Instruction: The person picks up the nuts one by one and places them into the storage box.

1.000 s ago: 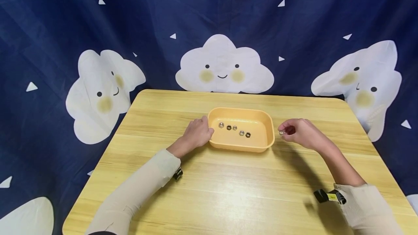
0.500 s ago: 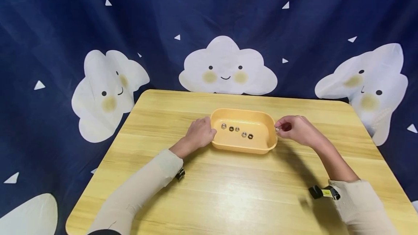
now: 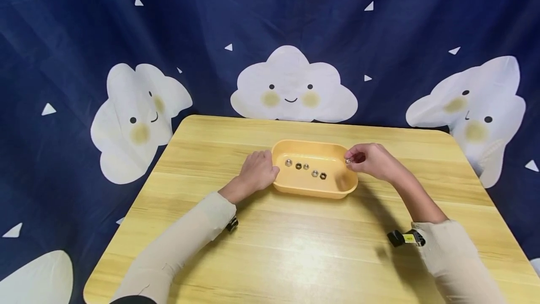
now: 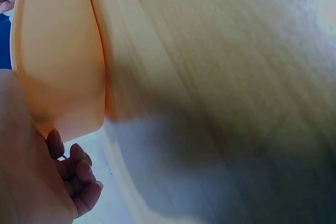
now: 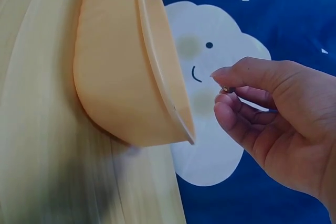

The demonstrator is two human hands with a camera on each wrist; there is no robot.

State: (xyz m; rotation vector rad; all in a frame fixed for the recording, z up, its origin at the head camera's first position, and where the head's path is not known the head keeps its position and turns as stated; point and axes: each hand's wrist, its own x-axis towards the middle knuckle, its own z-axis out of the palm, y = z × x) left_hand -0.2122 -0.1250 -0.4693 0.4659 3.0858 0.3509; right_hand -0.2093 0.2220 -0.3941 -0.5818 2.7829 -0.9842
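Note:
A shallow orange plastic tray (image 3: 314, 192) stands on the table, with several metal nuts lying in a loose row on its floor. Among them are a dark nut (image 3: 323, 176) and a silver nut (image 3: 288, 163). My left hand (image 3: 257, 171) grips the tray's left end, thumb at the rim; the left wrist view shows its fingers (image 4: 84, 182) curled by the tray's outer wall. My right hand (image 3: 371, 161) pinches a small silver nut (image 5: 227, 89) between thumb and fingertips. It is over the tray's right rim, above the nuts' level.
The wooden table (image 3: 270, 247) reaches back to a dark blue curtain (image 3: 202, 22) printed with white clouds. Black wrist cameras hang at both cream sleeves (image 3: 455, 257), low over the tabletop.
My right hand has moved left with the pinched nut, from beside the tray to over its right rim. The left hand keeps its grip; the head view shifted slightly.

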